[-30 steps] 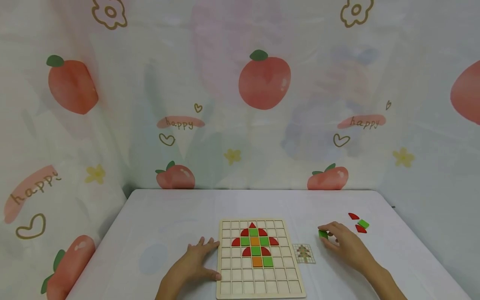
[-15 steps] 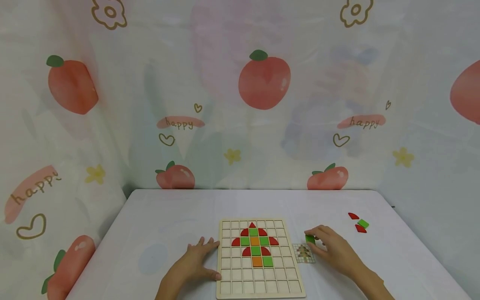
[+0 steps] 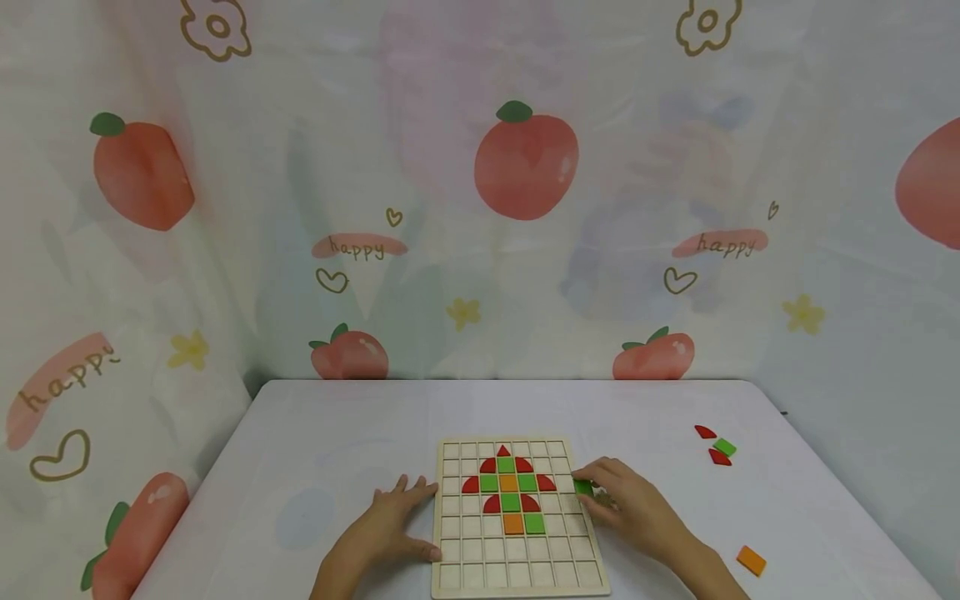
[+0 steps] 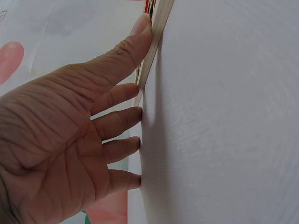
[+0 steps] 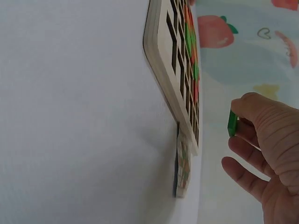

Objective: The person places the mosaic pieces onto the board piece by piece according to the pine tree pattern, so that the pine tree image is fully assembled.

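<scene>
A wooden grid board (image 3: 521, 575) lies flat on the table, with red, green and orange tiles forming a tree shape in its cells. My left hand (image 3: 386, 527) rests at the board's left edge, fingers spread, the thumb touching its side in the left wrist view. My right hand (image 3: 637, 507) pinches a green square tile (image 5: 232, 122) between thumb and fingertips, over the board's right edge. Under this hand, mostly hidden in the head view, is the small picture card (image 5: 183, 163), which sits against the board's edge.
On the right of the table lie two red curved tiles (image 3: 705, 432) with a green square tile (image 3: 724, 447) beside them. An orange square tile (image 3: 752, 561) lies nearer the front right. A printed cloth backdrop (image 3: 525, 292) stands behind the table.
My right hand has moved left with the green tile, from beyond the picture card to the board's right edge. The orange tile on the right has come into sight. My left hand stays put.
</scene>
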Motion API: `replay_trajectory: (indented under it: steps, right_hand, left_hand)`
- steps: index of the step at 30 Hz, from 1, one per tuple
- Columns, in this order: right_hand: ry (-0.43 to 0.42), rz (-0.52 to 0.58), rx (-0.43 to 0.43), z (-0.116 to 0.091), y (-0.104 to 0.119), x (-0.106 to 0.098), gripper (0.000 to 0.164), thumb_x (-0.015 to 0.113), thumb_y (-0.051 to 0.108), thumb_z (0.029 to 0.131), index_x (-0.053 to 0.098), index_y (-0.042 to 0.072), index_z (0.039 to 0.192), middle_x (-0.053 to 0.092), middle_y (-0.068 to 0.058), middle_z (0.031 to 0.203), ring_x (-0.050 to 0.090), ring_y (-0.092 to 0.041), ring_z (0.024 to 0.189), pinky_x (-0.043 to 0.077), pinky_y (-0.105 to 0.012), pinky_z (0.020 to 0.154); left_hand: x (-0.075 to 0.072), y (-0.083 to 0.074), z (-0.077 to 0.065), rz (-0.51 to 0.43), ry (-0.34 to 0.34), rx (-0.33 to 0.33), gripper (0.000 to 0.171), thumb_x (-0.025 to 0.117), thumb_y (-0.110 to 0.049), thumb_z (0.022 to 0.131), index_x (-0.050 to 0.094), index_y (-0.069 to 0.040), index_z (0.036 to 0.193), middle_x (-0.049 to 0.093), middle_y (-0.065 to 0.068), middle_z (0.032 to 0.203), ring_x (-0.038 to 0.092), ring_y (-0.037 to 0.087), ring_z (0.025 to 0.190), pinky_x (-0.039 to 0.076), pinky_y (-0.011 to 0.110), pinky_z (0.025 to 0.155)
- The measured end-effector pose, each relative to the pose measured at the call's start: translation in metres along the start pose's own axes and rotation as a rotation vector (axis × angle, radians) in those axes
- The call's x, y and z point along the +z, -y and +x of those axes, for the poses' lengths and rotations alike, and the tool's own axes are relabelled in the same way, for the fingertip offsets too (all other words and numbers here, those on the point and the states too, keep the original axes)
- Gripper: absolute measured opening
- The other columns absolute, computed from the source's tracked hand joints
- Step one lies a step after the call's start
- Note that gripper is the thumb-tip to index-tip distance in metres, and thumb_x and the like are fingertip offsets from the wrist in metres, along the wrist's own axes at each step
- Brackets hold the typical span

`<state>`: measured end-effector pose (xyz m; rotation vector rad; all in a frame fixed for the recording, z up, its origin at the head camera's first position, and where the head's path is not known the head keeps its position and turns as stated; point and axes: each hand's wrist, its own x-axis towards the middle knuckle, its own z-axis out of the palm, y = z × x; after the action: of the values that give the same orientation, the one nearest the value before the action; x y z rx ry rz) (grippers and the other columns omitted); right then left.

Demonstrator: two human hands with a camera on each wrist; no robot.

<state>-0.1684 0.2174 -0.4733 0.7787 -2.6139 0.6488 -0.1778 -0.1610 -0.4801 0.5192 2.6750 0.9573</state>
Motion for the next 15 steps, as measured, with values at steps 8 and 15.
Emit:
replay_trajectory:
  steps: [8, 15]
  right_hand:
    - [0.065, 0.041, -0.030, 0.010, 0.023, 0.013, 0.030, 0.079, 0.014, 0.090, 0.071, 0.015, 0.118, 0.066, 0.011, 0.112, 0.063, -0.005, 0.096, 0.060, -0.030, 0.080]
    - [0.056, 0.041, -0.148, 0.018, 0.040, 0.030, 0.024, 0.080, 0.014, 0.088, 0.071, 0.016, 0.110, 0.066, 0.007, 0.106, 0.064, -0.008, 0.093, 0.060, -0.025, 0.076]
  left_hand:
    - [0.000, 0.000, 0.000, -0.001, 0.007, -0.005, 0.095, 0.095, -0.034, 0.067, 0.054, -0.004, 0.147, 0.045, 0.027, 0.154, 0.023, 0.054, 0.149, 0.012, 0.078, 0.115]
    - [0.000, 0.001, 0.000, 0.001, 0.006, -0.001, 0.095, 0.095, -0.034, 0.067, 0.054, -0.004, 0.147, 0.045, 0.026, 0.154, 0.023, 0.054, 0.149, 0.012, 0.078, 0.115]
